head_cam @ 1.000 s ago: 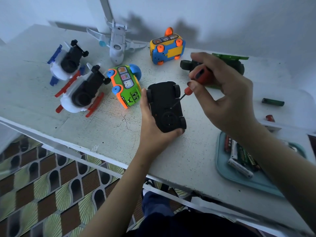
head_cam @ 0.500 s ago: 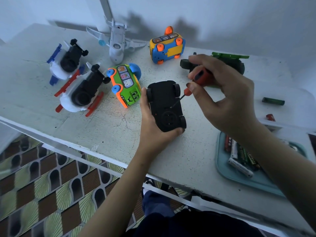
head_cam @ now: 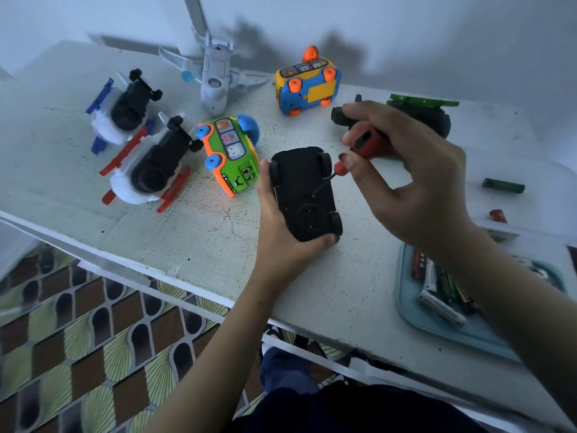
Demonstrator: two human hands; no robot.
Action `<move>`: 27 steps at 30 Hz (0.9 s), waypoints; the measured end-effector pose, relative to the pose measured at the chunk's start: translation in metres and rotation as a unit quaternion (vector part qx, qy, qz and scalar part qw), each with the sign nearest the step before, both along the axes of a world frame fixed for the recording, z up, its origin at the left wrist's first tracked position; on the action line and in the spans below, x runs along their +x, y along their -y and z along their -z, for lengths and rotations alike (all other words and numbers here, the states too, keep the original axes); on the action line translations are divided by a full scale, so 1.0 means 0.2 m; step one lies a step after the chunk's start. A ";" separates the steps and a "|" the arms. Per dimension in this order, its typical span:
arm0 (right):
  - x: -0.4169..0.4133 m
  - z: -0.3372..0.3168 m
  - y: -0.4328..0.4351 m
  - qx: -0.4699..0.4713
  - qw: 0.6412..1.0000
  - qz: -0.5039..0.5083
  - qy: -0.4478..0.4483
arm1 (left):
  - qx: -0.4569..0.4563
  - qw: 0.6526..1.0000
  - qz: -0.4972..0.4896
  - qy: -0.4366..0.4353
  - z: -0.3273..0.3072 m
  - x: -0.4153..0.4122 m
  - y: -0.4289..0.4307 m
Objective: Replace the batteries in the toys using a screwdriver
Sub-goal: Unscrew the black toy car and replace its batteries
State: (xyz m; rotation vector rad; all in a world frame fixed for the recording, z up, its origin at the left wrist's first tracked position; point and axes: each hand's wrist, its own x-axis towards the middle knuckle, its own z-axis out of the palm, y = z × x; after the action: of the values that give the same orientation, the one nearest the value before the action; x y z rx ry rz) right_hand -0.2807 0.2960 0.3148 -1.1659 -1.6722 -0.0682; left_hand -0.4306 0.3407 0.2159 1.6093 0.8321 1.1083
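A black toy car lies upside down on the white table, wheels up. My left hand grips it from the left and near end. My right hand holds a red and black screwdriver by the handle. Its thin shaft slants down-left, and the tip rests on the car's underside near the middle.
Other toys lie behind: two white helicopters with black bases, a white plane, a green bus, a yellow-blue bus and a green-black vehicle. A teal tray of batteries sits at right, a loose green battery beyond it.
The fingers of my right hand have shifted slightly round the screwdriver handle. The car and my left hand have stayed put.
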 end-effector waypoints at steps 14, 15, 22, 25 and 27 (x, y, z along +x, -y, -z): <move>0.01 0.01 0.00 -0.009 0.999 -0.019 -0.031 | -0.008 1.000 0.003 0.003 0.00 0.00 0.00; 0.01 0.01 0.01 -0.006 0.999 -0.019 -0.037 | -0.008 1.000 0.004 0.002 0.00 0.00 0.00; 0.01 -0.02 -0.01 -0.069 0.993 -0.002 -0.098 | -0.001 1.000 0.014 0.012 0.00 0.00 0.02; 0.02 0.01 -0.06 -0.169 0.985 0.011 -0.014 | 0.000 1.000 0.013 0.014 0.01 -0.01 0.01; 0.03 0.05 -0.10 -0.236 0.970 0.013 0.046 | 0.004 1.000 0.012 0.018 0.00 0.00 0.01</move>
State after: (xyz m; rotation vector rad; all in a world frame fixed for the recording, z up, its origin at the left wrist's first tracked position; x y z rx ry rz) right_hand -0.2737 0.3151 0.3050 -1.5581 -1.8099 0.2786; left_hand -0.4311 0.3387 0.2164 1.5979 0.7841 1.1207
